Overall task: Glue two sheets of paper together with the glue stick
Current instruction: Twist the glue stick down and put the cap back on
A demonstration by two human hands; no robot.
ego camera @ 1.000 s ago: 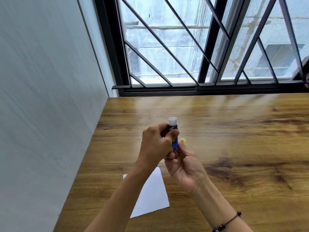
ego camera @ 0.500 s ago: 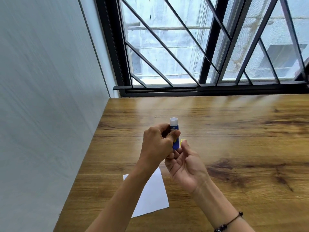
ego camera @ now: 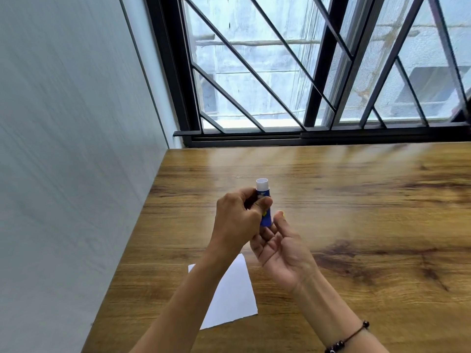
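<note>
With the left hand point(ego camera: 238, 220) clamped round the upright glue stick point(ego camera: 263, 203) above the counter point(ego camera: 356, 200) and the paper point(ego camera: 233, 296), the half-open right hand point(ego camera: 280, 247) should probably steady its base so glue rises slowly.

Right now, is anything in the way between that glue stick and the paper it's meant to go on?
Only the person's own arms. The glue stick is held above the table in the left hand; the white paper lies nearer, partly under the left forearm.
</note>
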